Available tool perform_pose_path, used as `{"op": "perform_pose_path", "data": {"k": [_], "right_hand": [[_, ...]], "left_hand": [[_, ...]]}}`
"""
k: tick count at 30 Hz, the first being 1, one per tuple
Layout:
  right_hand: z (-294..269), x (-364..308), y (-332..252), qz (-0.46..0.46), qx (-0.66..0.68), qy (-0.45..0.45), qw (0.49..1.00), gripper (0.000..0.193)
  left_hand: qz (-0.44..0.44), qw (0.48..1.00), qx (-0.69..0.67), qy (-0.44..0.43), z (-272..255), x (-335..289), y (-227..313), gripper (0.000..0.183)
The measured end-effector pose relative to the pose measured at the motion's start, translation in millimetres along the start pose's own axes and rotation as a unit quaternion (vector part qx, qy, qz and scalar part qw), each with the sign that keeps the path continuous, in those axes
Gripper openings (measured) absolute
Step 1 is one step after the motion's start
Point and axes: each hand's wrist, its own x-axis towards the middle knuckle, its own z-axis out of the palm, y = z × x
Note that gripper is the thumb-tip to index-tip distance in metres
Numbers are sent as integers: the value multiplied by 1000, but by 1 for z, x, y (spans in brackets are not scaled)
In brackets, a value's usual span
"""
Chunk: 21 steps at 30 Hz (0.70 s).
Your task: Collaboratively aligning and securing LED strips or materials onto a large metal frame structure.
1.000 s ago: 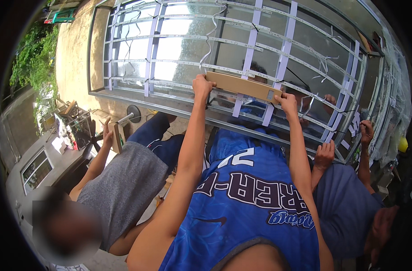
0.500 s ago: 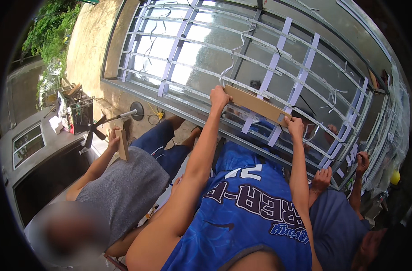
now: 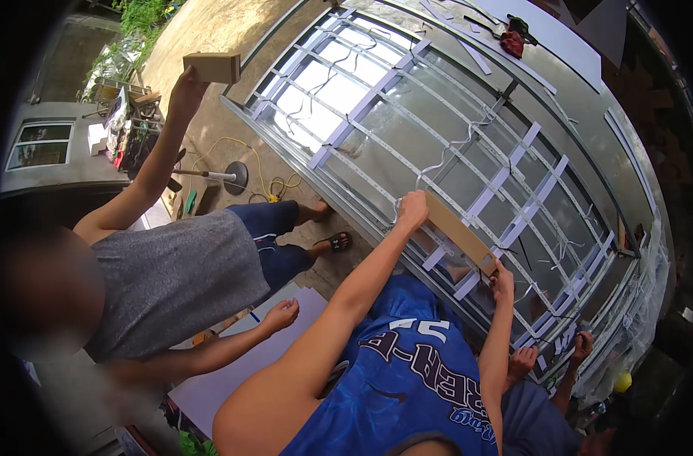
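Yard backdrop: concrete ground spreads out beyond the left end of the metal frame (image 3: 313, 182), and clear plastic sheeting (image 3: 643, 300) bunches at the frame's other end.
Strips and bars: pale strips (image 3: 367, 171) run the frame's length, crossed by lilac bars (image 3: 506, 181), with loose wires curling on top.
Cardboard box: and there it is, long, slim and brown, above the strips just inside the frame's near rail; whether it rests on them, I can't tell.
Box direction: long axis roughly parallel to that near rail, broad face up, and the end with the small pale label pointing toward the frame's right end.
Left hand (image 3: 413, 211): fingers curled closed over the box's left end.
Right hand (image 3: 502, 281): thumb and fingers pinching the labelled end, little gap to spare.
Step in hand: looks like a two-handed hold, lining the box up along the frame; the next move probably calls for keeping both ends steady and clear of those wires.
Co-worker in grey: off the frame's left end, one hand raised with another brown box (image 3: 213, 68).
Second co-worker: two hands (image 3: 523, 362) at the frame's near right corner.
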Motion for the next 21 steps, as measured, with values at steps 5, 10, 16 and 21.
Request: {"op": "perform_pose_path", "data": {"k": [5,10,16,21], "right_hand": [[11,-27,-2,-144,-99,120,977,39],[-5,-80,20,-351,-266,215,872,37],[-36,-106,77,-382,-302,277,828,24],[-8,-132,70,-243,-379,319,834,45]], "left_hand": [[80,995,-16,52,-21,-36,5,32],[95,990,-49,88,-49,-70,-20,42],[149,981,-14,122,-68,-77,-29,26],[147,982,30,116,-66,-76,-30,17]]}}
